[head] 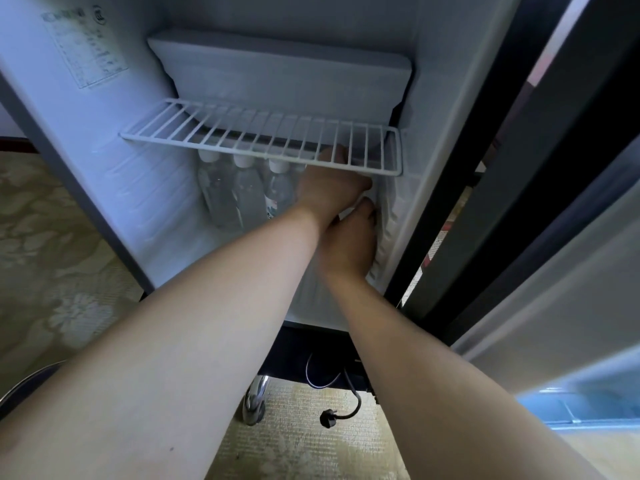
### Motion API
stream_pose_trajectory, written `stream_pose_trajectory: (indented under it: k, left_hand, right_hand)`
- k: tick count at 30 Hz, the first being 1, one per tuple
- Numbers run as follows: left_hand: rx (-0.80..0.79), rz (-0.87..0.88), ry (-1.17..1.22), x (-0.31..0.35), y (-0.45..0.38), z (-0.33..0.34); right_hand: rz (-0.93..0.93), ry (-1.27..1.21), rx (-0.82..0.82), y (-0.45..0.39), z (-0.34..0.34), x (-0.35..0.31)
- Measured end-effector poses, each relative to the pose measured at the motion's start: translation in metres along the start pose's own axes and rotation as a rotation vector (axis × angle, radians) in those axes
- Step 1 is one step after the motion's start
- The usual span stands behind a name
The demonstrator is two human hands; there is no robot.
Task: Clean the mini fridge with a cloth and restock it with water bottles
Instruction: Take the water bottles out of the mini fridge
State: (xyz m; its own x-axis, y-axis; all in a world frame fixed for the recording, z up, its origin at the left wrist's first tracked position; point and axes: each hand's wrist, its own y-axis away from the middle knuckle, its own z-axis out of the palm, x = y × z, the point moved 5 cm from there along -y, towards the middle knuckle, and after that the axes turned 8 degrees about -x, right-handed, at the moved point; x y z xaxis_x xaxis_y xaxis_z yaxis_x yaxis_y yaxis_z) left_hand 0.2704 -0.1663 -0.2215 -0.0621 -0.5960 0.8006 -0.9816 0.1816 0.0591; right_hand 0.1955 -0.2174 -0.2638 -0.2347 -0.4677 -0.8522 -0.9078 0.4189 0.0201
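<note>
Under the white wire shelf (263,140) of an open white mini fridge (114,188), both bare hands are seen reaching into the lower compartment, right side. The left hand (329,188) is placed further in, its fingers curled downward and partly hidden by the shelf edge; the right hand (349,244) is placed just below and in front of it, touching it, close to the ribbed right inner wall. A small patch of white is glimpsed between the two hands, poss. a bottle cap or cloth; what it is can't be told, nor whether either hand's fingers are clamped on anything.

Three clear plastic water bottles w/ white caps (242,192) are stood upright in a row at the back left of the same compartment, caps just beneath the wire shelf, the nearest one just beside the left hand. Above the shelf, a white freezer box w/ closed flap (280,81) is fitted at the top. A printed label (85,46) is stuck on the left inner wall.

The fridge door (561,271) is swung open at right. Below the fridge, a black power cord w/ plug (341,407), lying unplugged, and a chrome leg (254,400) are seen on pale floral carpet (52,258).
</note>
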Motion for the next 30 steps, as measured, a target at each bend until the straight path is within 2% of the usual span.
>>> stream_pose_trajectory:
  k: [4,7,15,19,30]
  left_hand:
    - [0.007,0.002,-0.105,0.002,0.009,-0.002]
    - [0.007,-0.021,-0.060,-0.008,0.016,-0.005]
    - [0.095,0.070,-0.057,-0.018,0.064,-0.026]
    - [0.189,0.081,0.003,-0.030,0.096,-0.047]
    - [0.301,0.018,0.087,-0.076,0.221,-0.106]
  right_hand:
    - [-0.017,0.008,-0.028,-0.001,-0.002,0.002]
    - [-0.052,-0.008,-0.045,0.004,-0.004,0.002]
    - [-0.134,0.012,-0.131,0.042,-0.011,0.013]
    - [-0.136,-0.035,-0.184,0.065,-0.021,0.017]
    - [-0.256,-0.051,-0.381,0.148,-0.029,-0.005]
